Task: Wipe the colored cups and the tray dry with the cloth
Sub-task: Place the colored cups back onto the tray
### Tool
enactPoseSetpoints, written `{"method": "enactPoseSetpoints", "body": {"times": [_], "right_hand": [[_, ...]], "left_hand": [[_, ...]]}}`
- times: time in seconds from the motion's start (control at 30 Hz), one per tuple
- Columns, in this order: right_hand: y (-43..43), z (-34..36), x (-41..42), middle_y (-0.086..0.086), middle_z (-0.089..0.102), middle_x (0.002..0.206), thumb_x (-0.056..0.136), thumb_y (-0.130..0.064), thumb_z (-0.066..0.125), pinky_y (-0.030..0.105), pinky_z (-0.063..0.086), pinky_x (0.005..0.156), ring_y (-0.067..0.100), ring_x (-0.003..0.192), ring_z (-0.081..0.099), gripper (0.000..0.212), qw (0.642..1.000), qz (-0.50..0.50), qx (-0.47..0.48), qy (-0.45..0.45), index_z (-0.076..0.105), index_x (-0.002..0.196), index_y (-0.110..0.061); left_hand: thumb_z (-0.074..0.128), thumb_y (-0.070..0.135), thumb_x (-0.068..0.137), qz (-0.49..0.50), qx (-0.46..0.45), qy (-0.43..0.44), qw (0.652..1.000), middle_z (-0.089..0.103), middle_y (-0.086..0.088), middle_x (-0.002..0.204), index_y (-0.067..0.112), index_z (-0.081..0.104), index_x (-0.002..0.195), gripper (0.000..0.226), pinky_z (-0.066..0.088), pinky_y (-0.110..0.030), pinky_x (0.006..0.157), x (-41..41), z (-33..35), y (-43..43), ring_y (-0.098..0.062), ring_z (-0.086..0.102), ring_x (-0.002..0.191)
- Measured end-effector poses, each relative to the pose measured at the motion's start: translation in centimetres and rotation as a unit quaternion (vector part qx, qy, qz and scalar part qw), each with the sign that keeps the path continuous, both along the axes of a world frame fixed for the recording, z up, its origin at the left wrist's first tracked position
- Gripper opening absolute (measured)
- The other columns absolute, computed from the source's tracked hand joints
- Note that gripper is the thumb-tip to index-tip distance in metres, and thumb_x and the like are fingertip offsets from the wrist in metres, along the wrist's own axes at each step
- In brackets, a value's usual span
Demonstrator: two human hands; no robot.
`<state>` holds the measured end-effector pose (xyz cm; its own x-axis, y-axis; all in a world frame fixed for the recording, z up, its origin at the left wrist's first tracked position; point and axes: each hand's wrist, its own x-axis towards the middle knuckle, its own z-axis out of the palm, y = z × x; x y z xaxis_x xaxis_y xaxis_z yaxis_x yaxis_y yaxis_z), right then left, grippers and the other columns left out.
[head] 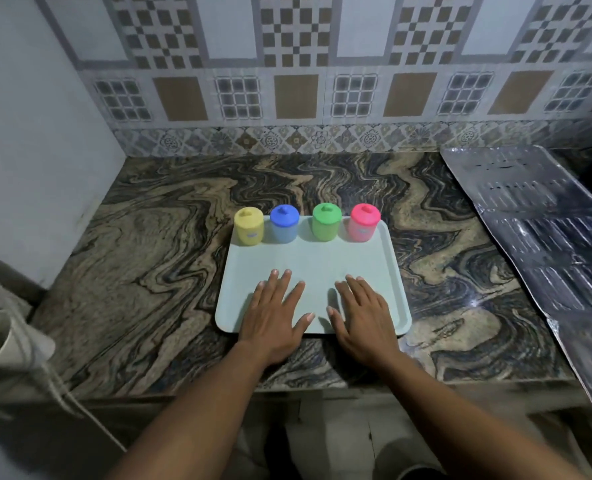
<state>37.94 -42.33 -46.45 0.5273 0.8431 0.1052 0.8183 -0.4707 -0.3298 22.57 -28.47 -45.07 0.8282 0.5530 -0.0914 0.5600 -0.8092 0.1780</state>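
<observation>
A pale green tray (pixel 317 258) lies on the marbled counter. Along its far edge stand a yellow cup (pixel 249 226), a blue cup (pixel 284 224), a green cup (pixel 326 222) and a pink cup (pixel 364 223), all upside down in a row. My left hand (pixel 273 313) and my right hand (pixel 362 315) rest flat on the near half of the tray, palms down, fingers spread, holding nothing. No cloth lies on the tray.
The marbled counter (pixel 142 271) ends at a tiled back wall and a plain wall on the left. A shiny foil-covered sheet (pixel 544 230) covers the right side. Pale fabric (pixel 7 337) hangs off the lower left edge.
</observation>
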Motion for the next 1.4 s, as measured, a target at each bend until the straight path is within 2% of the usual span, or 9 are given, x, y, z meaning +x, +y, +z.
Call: {"method": "enactPoseSetpoints", "body": {"times": [0.13,0.23,0.6,0.93,1.17,1.4], "right_hand": [[-0.1,-0.6,-0.7,0.001,0.028,0.163,0.098,-0.057,0.026,0.047,0.021,0.120,0.023,0.153,0.017,0.063,1.000,0.004,-0.029,0.010,0.036,0.152,-0.025],[0.3,-0.6,-0.4,0.000,0.021,0.166,0.099,-0.057,0.023,0.048,0.016,0.121,0.023,0.154,0.010,0.064,0.999,0.011,-0.051,-0.002,0.030,0.154,-0.026],[5.5,-0.5,2.6,0.004,0.020,0.166,0.101,-0.054,0.021,0.051,0.014,0.122,0.024,0.154,0.010,0.063,0.997,0.012,-0.077,-0.009,0.026,0.155,-0.024],[13.2,-0.3,7.5,0.003,0.020,0.166,0.099,-0.053,0.026,0.049,0.014,0.122,0.023,0.154,0.010,0.063,0.996,0.020,-0.084,-0.009,0.026,0.155,-0.025],[19.1,-0.4,11.6,0.001,0.010,0.169,0.100,-0.055,0.026,0.047,0.006,0.123,0.020,0.155,0.001,0.065,0.994,0.033,-0.104,0.020,0.018,0.159,-0.028],[23.6,-0.5,14.8,0.001,0.004,0.169,0.102,-0.055,0.025,0.046,0.002,0.124,0.019,0.155,-0.004,0.064,0.992,0.038,-0.119,0.030,0.012,0.160,-0.029]], "left_hand": [[0.014,0.065,0.097,0.040,0.005,0.012,0.999,-0.015,0.002,0.167,0.034,0.002,0.159,0.070,-0.001,-0.046,0.124,-0.7,-1.1,-1.3,-0.022,-0.019,0.153],[0.009,0.067,0.095,0.049,0.015,0.014,0.999,-0.016,0.002,0.167,0.036,0.002,0.159,0.071,-0.002,-0.048,0.124,-0.7,-1.6,-1.4,-0.023,-0.019,0.153],[-0.005,0.072,0.089,0.075,0.004,0.030,0.997,-0.015,0.000,0.167,0.037,0.000,0.158,0.077,-0.003,-0.050,0.123,2.8,-1.6,3.6,-0.025,-0.017,0.153],[0.012,0.063,0.098,0.084,-0.056,0.055,0.993,-0.015,0.001,0.167,0.037,-0.002,0.158,0.067,-0.005,-0.050,0.123,7.7,-0.8,11.4,-0.024,-0.019,0.153],[0.018,0.059,0.099,0.096,-0.088,0.077,0.988,-0.020,0.001,0.166,0.037,-0.005,0.158,0.067,-0.008,-0.049,0.123,11.2,0.1,16.8,-0.024,-0.023,0.152],[0.028,0.058,0.100,0.087,-0.119,0.098,0.984,-0.019,0.000,0.166,0.036,-0.001,0.158,0.068,-0.004,-0.050,0.124,14.5,1.4,21.6,-0.026,-0.020,0.152]]}}
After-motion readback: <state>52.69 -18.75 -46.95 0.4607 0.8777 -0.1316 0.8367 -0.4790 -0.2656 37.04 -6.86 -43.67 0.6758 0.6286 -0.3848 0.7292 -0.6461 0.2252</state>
